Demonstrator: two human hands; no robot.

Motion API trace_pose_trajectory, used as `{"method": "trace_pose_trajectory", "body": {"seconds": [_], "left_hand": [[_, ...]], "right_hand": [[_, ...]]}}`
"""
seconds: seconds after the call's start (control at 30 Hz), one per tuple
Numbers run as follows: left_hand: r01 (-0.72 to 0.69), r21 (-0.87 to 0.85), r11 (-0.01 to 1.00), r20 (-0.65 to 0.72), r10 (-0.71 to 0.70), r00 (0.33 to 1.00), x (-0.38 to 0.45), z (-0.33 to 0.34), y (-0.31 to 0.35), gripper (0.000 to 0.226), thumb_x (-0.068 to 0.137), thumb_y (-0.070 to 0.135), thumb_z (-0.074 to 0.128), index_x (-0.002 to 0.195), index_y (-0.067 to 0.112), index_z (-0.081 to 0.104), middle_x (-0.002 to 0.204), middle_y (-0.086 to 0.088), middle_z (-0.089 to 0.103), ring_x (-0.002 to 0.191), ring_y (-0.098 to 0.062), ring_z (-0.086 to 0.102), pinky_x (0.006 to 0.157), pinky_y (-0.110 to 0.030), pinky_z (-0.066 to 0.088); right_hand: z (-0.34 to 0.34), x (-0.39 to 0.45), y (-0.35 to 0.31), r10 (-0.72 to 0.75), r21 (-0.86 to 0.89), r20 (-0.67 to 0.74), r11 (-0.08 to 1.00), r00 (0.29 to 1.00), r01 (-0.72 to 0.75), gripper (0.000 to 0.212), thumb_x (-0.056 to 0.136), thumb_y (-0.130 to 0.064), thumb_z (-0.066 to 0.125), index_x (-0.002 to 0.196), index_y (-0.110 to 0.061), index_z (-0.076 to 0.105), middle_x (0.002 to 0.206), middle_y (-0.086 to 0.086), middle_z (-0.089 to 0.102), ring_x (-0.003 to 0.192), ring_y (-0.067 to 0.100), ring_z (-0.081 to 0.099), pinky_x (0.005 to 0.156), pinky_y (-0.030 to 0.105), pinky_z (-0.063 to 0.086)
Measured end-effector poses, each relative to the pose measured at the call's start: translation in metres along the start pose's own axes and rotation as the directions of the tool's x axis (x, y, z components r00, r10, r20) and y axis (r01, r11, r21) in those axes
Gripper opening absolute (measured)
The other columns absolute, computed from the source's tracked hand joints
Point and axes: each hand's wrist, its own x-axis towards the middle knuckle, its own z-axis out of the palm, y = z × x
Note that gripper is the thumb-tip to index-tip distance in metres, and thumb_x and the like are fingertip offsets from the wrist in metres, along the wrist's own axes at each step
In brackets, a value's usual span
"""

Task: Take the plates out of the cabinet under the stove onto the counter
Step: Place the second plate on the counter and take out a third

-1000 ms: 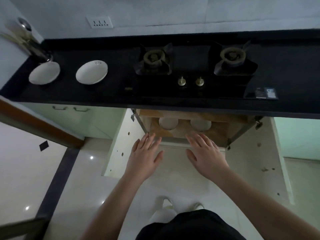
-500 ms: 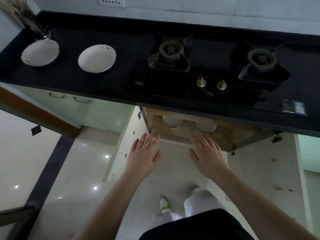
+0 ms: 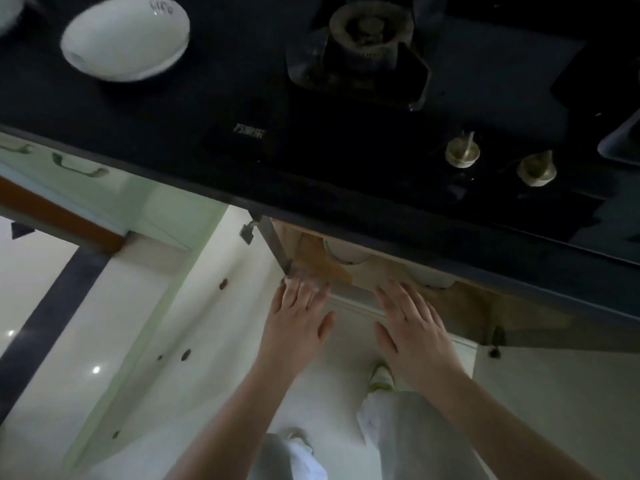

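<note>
Two round white plates (image 3: 346,252) lie in the wooden cabinet (image 3: 450,299) just beyond my fingertips; my left hand (image 3: 298,317) and right hand (image 3: 412,323) are spread flat, holding nothing. One white bowl-like plate (image 3: 126,38) sits on the black counter (image 3: 173,109) up-left.

The counter (image 3: 104,109) across the upper frame is plain black, and the stove (image 3: 381,140) set in it is glossy black with a small pale logo. At upper left sits a plain white plate (image 3: 125,41) with faint grey writing near its rim. Two knobs (image 3: 462,152) at right are dull brass. The burner (image 3: 372,27) at top centre is grey-brown. Under the counter edge, two white plates (image 3: 346,254) show against a tan wooden cabinet (image 3: 450,299) interior. The cabinet door (image 3: 194,306) at centre left is pale green-white, dotted with dark holes.
</note>
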Motion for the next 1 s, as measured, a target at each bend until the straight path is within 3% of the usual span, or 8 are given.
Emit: {"method": "trace_pose_trajectory", "body": {"seconds": [0.17, 0.23, 0.33, 0.5, 0.63, 0.77, 0.87, 1.0], "left_hand": [[0.007, 0.001, 1.000, -0.001, -0.007, 1.000, 0.044, 0.073, -0.010, 0.059, 0.101, 0.052, 0.021, 0.144, 0.021, 0.045, 0.150, -0.006, 0.044, 0.145, -0.029, 0.029, 0.117, -0.051, 0.025], [0.009, 0.001, 1.000, -0.001, -0.009, 1.000, 0.062, 0.101, -0.014, 0.061, 0.101, 0.053, 0.017, 0.143, 0.020, 0.046, 0.151, -0.006, 0.043, 0.145, -0.029, 0.028, 0.116, -0.051, 0.026], [-0.002, -0.014, 1.000, -0.020, 0.002, 1.000, 0.086, 0.149, -0.025, 0.057, 0.101, 0.051, 0.027, 0.138, 0.017, 0.053, 0.143, -0.008, 0.052, 0.139, -0.033, 0.037, 0.111, -0.053, 0.034], [0.006, -0.016, 1.000, -0.017, -0.007, 1.000, 0.129, 0.217, -0.037, 0.058, 0.096, 0.049, 0.031, 0.140, 0.019, 0.053, 0.137, -0.009, 0.059, 0.126, -0.034, 0.052, 0.108, -0.052, 0.036], [-0.021, 0.063, 0.998, 0.062, 0.017, 0.998, 0.176, 0.266, -0.058, 0.057, 0.103, 0.050, 0.020, 0.154, 0.025, 0.025, 0.161, -0.003, 0.025, 0.146, -0.029, 0.021, 0.118, -0.046, 0.010], [-0.087, 0.151, 0.985, 0.014, 0.086, 0.996, 0.221, 0.311, -0.076, 0.061, 0.102, 0.051, 0.020, 0.157, 0.026, 0.011, 0.164, -0.002, 0.015, 0.149, -0.025, 0.012, 0.118, -0.044, 0.009], [-0.129, 0.192, 0.973, 0.022, 0.127, 0.992, 0.251, 0.334, -0.084, 0.062, 0.102, 0.052, 0.019, 0.157, 0.027, 0.001, 0.166, -0.001, 0.000, 0.151, -0.024, 0.003, 0.119, -0.045, 0.008], [-0.151, 0.218, 0.964, 0.018, 0.151, 0.988, 0.271, 0.356, -0.090, 0.063, 0.103, 0.052, 0.018, 0.157, 0.026, -0.002, 0.166, -0.001, -0.005, 0.151, -0.023, 0.000, 0.119, -0.045, 0.007]], "right_hand": [[0.067, 0.053, 0.030, -0.019, 0.021, 0.008, 1.000, 1.000, 0.019, 0.060, 0.098, -0.051, 0.021, 0.153, -0.033, 0.005, 0.162, -0.006, 0.007, 0.149, 0.018, 0.002, 0.120, 0.041, 0.012], [0.098, 0.073, 0.044, -0.029, 0.006, 0.009, 1.000, 1.000, 0.029, 0.061, 0.095, -0.054, 0.017, 0.152, -0.034, 0.008, 0.161, -0.003, 0.012, 0.148, 0.022, 0.010, 0.117, 0.046, 0.022], [0.138, 0.103, 0.068, -0.016, 0.008, -0.043, 1.000, 0.999, 0.017, 0.058, 0.091, -0.047, 0.030, 0.145, -0.026, 0.031, 0.152, 0.005, 0.037, 0.138, 0.027, 0.033, 0.106, 0.043, 0.039], [0.194, 0.154, 0.108, -0.046, -0.006, -0.043, 0.999, 0.998, 0.046, 0.070, 0.087, -0.055, 0.011, 0.152, -0.029, 0.021, 0.161, -0.003, 0.012, 0.147, 0.023, 0.008, 0.116, 0.038, 0.016], [0.234, 0.198, 0.148, -0.104, -0.151, -0.012, 0.983, 0.995, 0.101, 0.072, 0.087, -0.054, 0.008, 0.153, -0.027, 0.019, 0.162, -0.002, 0.007, 0.145, 0.028, 0.013, 0.114, 0.042, 0.023], [0.275, 0.253, 0.174, -0.085, -0.239, 0.022, 0.967, 0.996, 0.087, 0.059, 0.100, -0.044, 0.019, 0.152, -0.031, -0.007, 0.160, -0.006, -0.014, 0.148, 0.025, 0.000, 0.116, 0.041, 0.018], [0.295, 0.276, 0.176, -0.126, -0.222, -0.018, 0.968, 0.992, 0.119, 0.060, 0.098, -0.048, 0.014, 0.153, -0.031, -0.004, 0.161, -0.005, -0.013, 0.148, 0.024, -0.004, 0.117, 0.044, 0.015], [0.319, 0.291, 0.186, -0.131, -0.223, -0.077, 0.968, 0.988, 0.111, 0.073, 0.086, -0.054, -0.001, 0.154, -0.028, 0.008, 0.163, -0.001, 0.001, 0.147, 0.026, 0.008, 0.116, 0.044, 0.017]]}}
